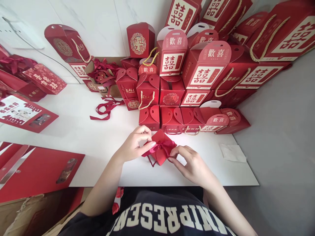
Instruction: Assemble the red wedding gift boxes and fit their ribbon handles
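A small red gift box (161,155) stands near the table's front edge, turned with a corner toward me. Across its top lies a crimson ribbon (161,145) tied in a bow. On the box's left side, my left hand (136,144) pinches the ribbon's left part between thumb and finger. At the right, my right hand (190,162) has its thumb and forefinger closed on the ribbon's right end, low beside the box. A dark red cord handle (152,162) hangs at the box's lower left.
Stacked red gift boxes (172,98) fill the table's back. A loose ribbon (106,108) lies left of them, by an open carton (108,88) of ribbons. Flat red packaging (46,165) lies at left, a white tissue (232,152) at right.
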Demonstrator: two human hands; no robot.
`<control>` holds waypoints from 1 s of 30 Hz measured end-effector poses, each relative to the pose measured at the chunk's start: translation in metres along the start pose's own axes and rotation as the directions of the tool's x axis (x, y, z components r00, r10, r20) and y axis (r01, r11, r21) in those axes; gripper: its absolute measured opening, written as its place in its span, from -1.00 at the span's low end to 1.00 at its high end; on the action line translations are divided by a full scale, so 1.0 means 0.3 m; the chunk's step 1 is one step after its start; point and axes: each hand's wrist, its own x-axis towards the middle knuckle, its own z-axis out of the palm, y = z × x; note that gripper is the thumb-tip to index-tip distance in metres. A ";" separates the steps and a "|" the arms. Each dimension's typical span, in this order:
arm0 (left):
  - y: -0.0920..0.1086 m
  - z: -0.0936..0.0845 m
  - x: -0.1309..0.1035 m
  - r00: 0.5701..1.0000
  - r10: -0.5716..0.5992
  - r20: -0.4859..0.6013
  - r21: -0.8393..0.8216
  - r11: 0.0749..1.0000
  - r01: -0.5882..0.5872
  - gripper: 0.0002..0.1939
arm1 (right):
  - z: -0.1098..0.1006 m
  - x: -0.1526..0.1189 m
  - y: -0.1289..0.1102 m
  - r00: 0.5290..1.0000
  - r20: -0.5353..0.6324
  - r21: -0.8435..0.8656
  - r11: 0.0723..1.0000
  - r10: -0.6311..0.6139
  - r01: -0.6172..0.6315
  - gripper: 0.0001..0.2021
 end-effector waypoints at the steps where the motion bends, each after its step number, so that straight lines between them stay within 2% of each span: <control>1: 0.000 0.002 0.003 1.000 -0.003 0.005 0.021 1.000 0.002 -0.75 | 0.004 0.001 -0.003 1.000 -0.001 0.038 0.999 0.027 -0.027 -0.98; 6: -0.013 0.023 0.020 0.999 -0.030 0.024 0.078 0.997 0.028 -0.65 | 0.023 0.005 -0.010 0.994 0.006 0.133 0.985 0.112 -0.111 -0.93; 12: -0.036 0.037 0.032 0.970 -0.244 0.009 -0.132 0.961 0.243 -0.57 | 0.034 0.001 -0.001 0.996 0.052 0.163 0.984 0.071 -0.078 -0.92; 14: -0.044 0.038 0.033 0.964 -0.264 0.037 -0.190 0.945 0.266 -0.55 | 0.034 0.009 -0.010 1.000 -0.021 0.090 0.996 0.019 -0.017 -0.93; 17: -0.060 0.040 0.036 0.969 -0.242 0.057 -0.266 0.931 0.248 -0.52 | 0.048 0.035 -0.034 0.985 -0.108 -0.149 0.982 -0.133 0.116 -0.94; 21: -0.074 0.044 0.040 0.976 -0.213 0.049 -0.325 0.920 0.218 -0.51 | 0.112 0.081 -0.063 0.958 0.043 -0.409 0.870 -0.282 0.275 -0.71; 23: -0.076 0.045 0.039 0.978 -0.203 0.045 -0.309 0.928 0.207 -0.50 | 0.146 0.096 -0.066 0.948 0.031 -0.471 0.832 -0.317 0.294 -0.77; 24: -0.076 0.046 0.037 0.979 -0.199 0.044 -0.293 0.934 0.203 -0.50 | 0.158 0.099 -0.064 0.945 -0.023 -0.454 0.845 -0.327 0.282 -0.80; 26: -0.075 0.046 0.034 0.981 -0.191 0.044 -0.254 0.947 0.196 -0.50 | 0.161 0.097 -0.053 0.937 -0.181 -0.314 0.920 -0.299 0.233 -0.83; 28: -0.074 0.047 0.029 0.981 -0.193 0.034 -0.217 0.956 0.196 -0.51 | 0.142 0.086 -0.038 0.929 -0.319 -0.101 0.982 -0.186 0.162 -0.85; 30: -0.072 0.049 0.024 0.978 -0.206 0.022 -0.201 0.958 0.206 -0.51 | 0.112 0.071 -0.020 0.921 -0.386 0.048 0.997 -0.042 0.065 -0.88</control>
